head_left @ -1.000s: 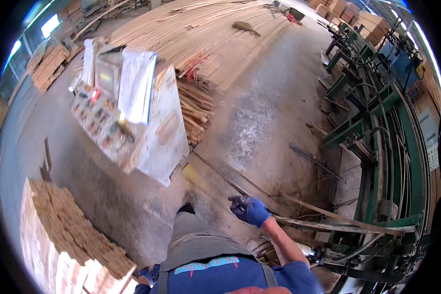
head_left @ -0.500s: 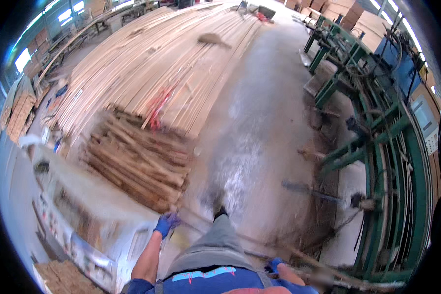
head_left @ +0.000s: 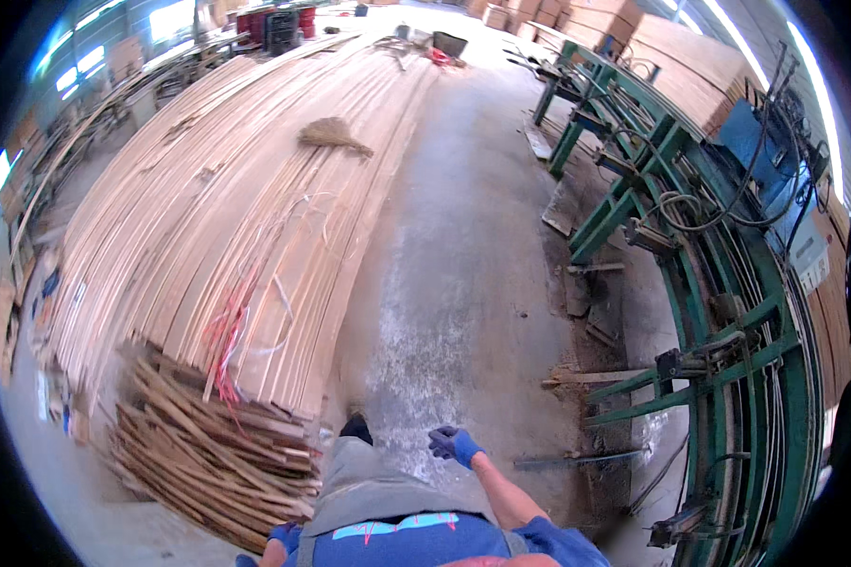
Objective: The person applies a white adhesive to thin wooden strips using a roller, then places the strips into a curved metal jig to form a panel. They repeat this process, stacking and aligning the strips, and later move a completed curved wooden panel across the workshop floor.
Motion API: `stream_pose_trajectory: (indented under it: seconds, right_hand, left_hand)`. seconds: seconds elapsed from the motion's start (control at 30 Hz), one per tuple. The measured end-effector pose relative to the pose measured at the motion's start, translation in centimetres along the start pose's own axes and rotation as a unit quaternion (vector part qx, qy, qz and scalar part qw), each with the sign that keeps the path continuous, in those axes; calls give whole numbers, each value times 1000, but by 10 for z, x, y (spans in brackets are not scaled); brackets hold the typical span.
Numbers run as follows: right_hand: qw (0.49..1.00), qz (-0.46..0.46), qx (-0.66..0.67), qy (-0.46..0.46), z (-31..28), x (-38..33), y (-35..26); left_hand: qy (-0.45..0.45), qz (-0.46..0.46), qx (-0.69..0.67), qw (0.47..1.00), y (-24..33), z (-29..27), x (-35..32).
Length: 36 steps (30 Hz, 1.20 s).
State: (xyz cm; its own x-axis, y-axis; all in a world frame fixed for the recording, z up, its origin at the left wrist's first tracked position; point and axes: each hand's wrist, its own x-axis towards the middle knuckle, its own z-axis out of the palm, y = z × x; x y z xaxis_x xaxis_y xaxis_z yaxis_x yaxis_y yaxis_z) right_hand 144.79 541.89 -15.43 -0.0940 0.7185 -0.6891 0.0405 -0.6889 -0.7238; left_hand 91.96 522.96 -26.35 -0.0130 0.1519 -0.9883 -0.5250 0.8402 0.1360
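Note:
My right hand [head_left: 456,446], in a blue glove with darker fingers, swings out ahead of my body above the concrete floor. Its fingers are loosely bent and apart, and nothing is in them. Low at the bottom edge is my left hand [head_left: 286,537], also blue-gloved, close by my hip. Its fingers are partly cut off and blurred, so I cannot make out their shape. Nearest to it lies a stack of rough brown wood strips [head_left: 208,444]. Beyond the stack, long pale boards [head_left: 217,180] cover the floor, with red and white strapping [head_left: 232,340] strewn over them.
A green metal machine frame [head_left: 671,283] with cables and clamps runs along the right. The worn concrete walkway [head_left: 435,255] passes between it and the boards. A straw broom [head_left: 334,134] lies on the boards. Large board stacks [head_left: 681,61] stand at the far right.
I have moved forward along the walkway, and the boards and broom sit nearer. My right hand has swung forward; my left hand has dropped back to the lower edge.

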Motion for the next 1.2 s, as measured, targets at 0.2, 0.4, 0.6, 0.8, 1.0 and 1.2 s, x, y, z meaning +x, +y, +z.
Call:
stream_pose_trajectory:
  seconds: [0.2,0.4,0.6,0.8,1.0,1.2]
  right_hand:
    - [950,271,84,129,-101,72,36]
    - [911,390,90,102,-199,171,-9]
    - [978,116,-171,22,-323,427,-214]
    - [981,13,126,147,-445,596,-603]
    - [964,66,220,135,-567,771,-661]
    - [961,270,-27,63,-623,859,-691]
  left_hand:
    - [-322,31,14,946,308,227,96]
    - [-160,319,284,890,566,618,21]
    - [-198,183,99,958,675,713,92]
    - [-22,15,134,991,660,787,129]
    - [-20,-45,155,987,800,976,190]
    - [-170,164,235,943,1129,1302,252]
